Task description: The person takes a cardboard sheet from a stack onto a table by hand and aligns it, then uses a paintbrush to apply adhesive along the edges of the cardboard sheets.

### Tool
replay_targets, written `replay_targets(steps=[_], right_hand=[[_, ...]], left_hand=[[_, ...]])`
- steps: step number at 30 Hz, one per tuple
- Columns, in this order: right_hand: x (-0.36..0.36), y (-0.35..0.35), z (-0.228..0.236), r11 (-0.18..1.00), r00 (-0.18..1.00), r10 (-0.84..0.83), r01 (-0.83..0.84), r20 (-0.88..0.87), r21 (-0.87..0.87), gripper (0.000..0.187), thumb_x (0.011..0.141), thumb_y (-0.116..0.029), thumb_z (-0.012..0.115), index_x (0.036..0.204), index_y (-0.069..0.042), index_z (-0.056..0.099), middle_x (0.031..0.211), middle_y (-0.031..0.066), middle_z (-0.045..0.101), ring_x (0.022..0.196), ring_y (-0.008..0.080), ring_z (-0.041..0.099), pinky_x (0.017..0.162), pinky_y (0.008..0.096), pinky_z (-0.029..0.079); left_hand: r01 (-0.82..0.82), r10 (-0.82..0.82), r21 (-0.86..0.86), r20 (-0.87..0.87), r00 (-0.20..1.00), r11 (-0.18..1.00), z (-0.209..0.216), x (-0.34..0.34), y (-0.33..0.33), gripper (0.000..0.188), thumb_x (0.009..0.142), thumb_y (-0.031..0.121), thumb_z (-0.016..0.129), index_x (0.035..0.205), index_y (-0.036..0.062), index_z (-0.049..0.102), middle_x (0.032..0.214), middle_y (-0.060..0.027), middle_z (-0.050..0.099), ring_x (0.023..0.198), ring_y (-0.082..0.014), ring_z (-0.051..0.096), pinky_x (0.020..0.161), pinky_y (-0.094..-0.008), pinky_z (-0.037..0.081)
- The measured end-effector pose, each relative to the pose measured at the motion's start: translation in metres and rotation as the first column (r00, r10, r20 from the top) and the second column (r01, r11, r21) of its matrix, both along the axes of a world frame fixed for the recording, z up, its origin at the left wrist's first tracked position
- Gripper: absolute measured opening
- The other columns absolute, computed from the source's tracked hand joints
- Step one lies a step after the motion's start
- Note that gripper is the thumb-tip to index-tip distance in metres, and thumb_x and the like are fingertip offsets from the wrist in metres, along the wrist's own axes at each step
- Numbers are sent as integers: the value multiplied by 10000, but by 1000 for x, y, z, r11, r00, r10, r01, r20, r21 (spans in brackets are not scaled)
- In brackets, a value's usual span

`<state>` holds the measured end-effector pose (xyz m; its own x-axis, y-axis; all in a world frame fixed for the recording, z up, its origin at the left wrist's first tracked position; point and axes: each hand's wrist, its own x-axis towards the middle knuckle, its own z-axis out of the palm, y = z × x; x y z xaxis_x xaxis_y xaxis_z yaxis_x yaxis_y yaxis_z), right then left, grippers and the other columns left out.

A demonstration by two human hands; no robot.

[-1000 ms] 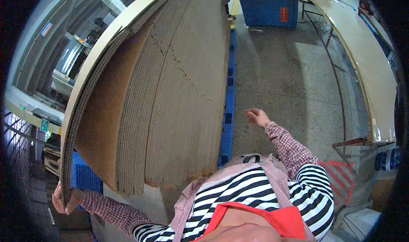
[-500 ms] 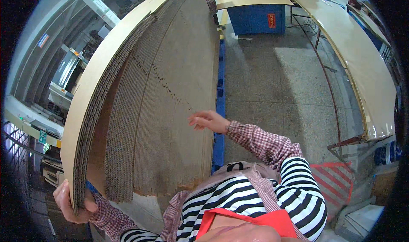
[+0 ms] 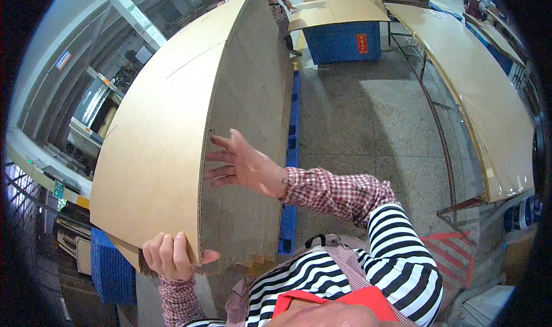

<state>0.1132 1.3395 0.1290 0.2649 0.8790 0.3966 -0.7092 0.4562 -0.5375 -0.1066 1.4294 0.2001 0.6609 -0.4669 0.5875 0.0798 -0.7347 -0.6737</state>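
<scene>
A tall stack of corrugated cardboard sheets [image 3: 158, 120] stands in front of me on the left, its ridged edges [image 3: 253, 85] facing right. At the stack's near corner my left hand [image 3: 169, 255] grips the top sheets, fingers on the upper face and thumb round the edge. My right hand [image 3: 247, 166] is spread open against or just beside the ridged side, fingers pointing left; whether the fingertips touch it I cannot tell. Under the stack's right side runs a blue pallet [image 3: 289, 212].
Along the right stands a long table [image 3: 460, 68] with a metal frame. A blue box-shaped stand [image 3: 342, 42] under a cardboard sheet is at the far end, near another person [image 3: 276, 8]. Blue stacked material [image 3: 112, 266] lies at the left. Red stripes [image 3: 451, 255] mark the floor.
My left hand has moved right with the gripped sheet edges, and the fanned sheets now lie together against the stack. My right hand has moved left and spread its fingers.
</scene>
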Motion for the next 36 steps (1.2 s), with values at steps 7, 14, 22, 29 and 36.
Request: replay_targets(steps=[7,14,22,29,36], right_hand=[[-32,5,36,978,980,-89,120,178,-171,816,732,-540,589,1268,-25,254,1196,115,418,1030,175,481,822,316,446],[-51,26,35,990,991,-72,85,116,-109,803,716,-456,657,1235,19,269,1165,133,434,1046,186,473,868,327,428],[-58,27,37,971,984,-165,174,63,-163,689,725,-393,666,1184,-2,333,1068,116,491,963,165,506,815,305,449],[-70,31,36,960,987,-92,54,-130,-274,512,753,-358,626,1092,-32,425,975,79,517,926,127,507,782,280,449],[-62,31,17,941,955,-246,277,169,-196,403,746,-326,618,989,-47,459,837,16,477,752,87,452,690,241,403]], left_hand=[[6,-14,-219,-37,999,976,4,-4,2,681,743,648,440,990,16,505,923,-154,534,807,-325,531,691,-441,445],[41,-32,-305,36,999,952,-3,-4,27,434,791,392,552,985,7,505,965,-178,563,865,-343,562,757,-438,463],[93,-45,-321,152,987,942,-11,1,26,206,795,177,550,898,0,531,927,-163,594,833,-316,589,718,-390,494],[129,-93,-307,130,987,943,-8,4,25,130,784,68,550,901,13,537,900,-145,605,808,-295,605,689,-349,505],[115,-77,-245,160,984,963,-20,9,27,93,825,42,516,913,17,534,912,-152,617,820,-293,616,676,-334,503]])
